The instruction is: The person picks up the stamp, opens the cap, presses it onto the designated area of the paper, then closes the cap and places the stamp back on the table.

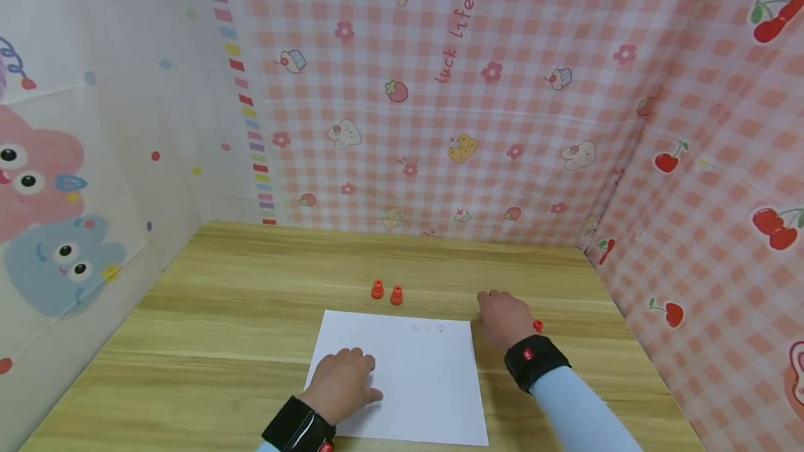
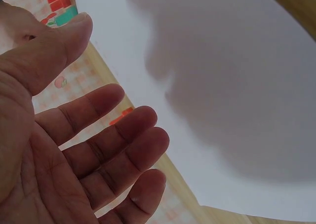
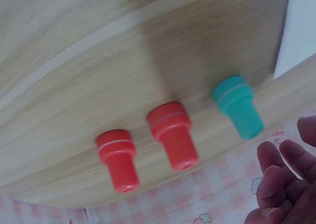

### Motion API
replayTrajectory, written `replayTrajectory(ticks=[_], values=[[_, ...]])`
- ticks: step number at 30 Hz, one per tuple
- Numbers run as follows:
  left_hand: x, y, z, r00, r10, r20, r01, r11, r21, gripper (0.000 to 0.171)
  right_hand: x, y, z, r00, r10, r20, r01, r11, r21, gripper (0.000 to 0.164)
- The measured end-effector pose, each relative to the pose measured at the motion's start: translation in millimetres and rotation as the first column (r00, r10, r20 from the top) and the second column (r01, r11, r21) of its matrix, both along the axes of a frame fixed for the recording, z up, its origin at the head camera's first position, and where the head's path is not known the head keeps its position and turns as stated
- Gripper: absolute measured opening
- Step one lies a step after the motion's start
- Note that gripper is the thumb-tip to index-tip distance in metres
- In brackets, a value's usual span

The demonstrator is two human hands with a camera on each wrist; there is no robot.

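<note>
Over the left part of a white sheet of paper (image 1: 408,382) is my left hand (image 1: 341,386), its fingers spread and nothing in its palm. In the left wrist view its fingers (image 2: 106,157) are slightly bent above the sheet. Beyond the sheet's right edge is my right hand (image 1: 504,318), fingers loosely bent and holding nothing visible. Close to its fingertips, in the right wrist view, a teal stamper (image 3: 239,107) stands on the table, apart from them. Two red stampers (image 3: 170,135) stand beside the teal one. In the head view, the right hand hides most of this group.
Two more red stampers (image 1: 386,291) stand behind the sheet's far edge. Small faint red marks (image 1: 440,328) show near the sheet's top right. The wooden table (image 1: 207,340) meets a pink checked cloth (image 1: 440,124) at the back and right, and a white printed cloth (image 1: 144,159) at left.
</note>
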State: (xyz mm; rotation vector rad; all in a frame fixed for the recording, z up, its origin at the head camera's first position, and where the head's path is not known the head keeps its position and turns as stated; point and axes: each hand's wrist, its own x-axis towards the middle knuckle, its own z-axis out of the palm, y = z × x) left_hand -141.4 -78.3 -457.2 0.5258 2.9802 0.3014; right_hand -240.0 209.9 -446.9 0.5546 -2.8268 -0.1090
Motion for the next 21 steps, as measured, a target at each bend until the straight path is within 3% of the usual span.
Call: replayTrajectory(ticks=[4,11,21], values=[[-0.2,0.7,0.0,1.0,0.0,-0.002,0.0,1.0,-0.002,0.041,-2.3,-9.0,1.8,1.0,-0.003,-0.002,0.003,1.0,-0.029,0.01],[-0.3,2.4,-0.7,1.0,0.002,0.004,-0.002,1.0,0.003,0.04,-4.7,-28.8,5.3,0.996,-0.031,0.087,0.036,0.997,-0.061,0.02],[0.4,3.1,-1.6,1.0,0.02,0.017,-0.02,1.0,-0.002,0.042,-10.7,-62.2,2.5,0.99,0.0,0.141,0.022,0.987,-0.158,0.029]])
